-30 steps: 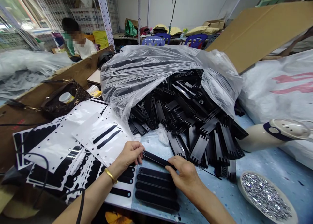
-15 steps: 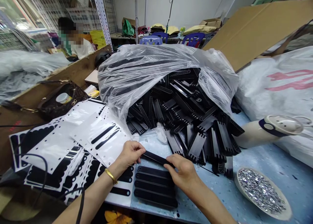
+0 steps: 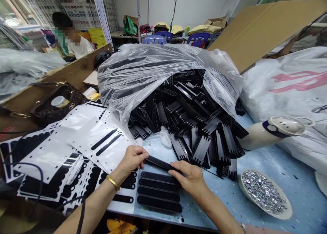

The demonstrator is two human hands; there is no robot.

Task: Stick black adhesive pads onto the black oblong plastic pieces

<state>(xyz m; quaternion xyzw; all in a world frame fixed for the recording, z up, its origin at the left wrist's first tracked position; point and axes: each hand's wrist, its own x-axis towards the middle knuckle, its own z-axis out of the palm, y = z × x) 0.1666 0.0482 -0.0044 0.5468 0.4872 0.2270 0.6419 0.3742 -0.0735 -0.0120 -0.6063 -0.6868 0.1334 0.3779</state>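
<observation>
Between my two hands is a narrow black plastic strip (image 3: 161,163), held just above the table. My left hand (image 3: 134,157), with a gold bangle at the wrist, pinches its left end. Fingers and thumb of my right hand (image 3: 187,176) grip the right end. Directly below, several similar black strips (image 3: 159,204) lie side by side in a stack near the table edge. Left of them is a white sheet (image 3: 119,204) with black strip-shaped stickers, partly covered by my left forearm.
A clear plastic bag (image 3: 143,62) spills many black plastic parts (image 3: 201,149) across the table. A bowl of small shiny metal rings (image 3: 265,193) and a cream tumbler (image 3: 255,135) stand right. Sticker sheets (image 3: 61,138) and a brown handbag (image 3: 58,101) lie left. A person (image 3: 79,45) sits behind.
The view has shifted slightly, so the scene sits a little further left. Both hands keep their hold on the black strip, which stays in nearly the same position over the stack.
</observation>
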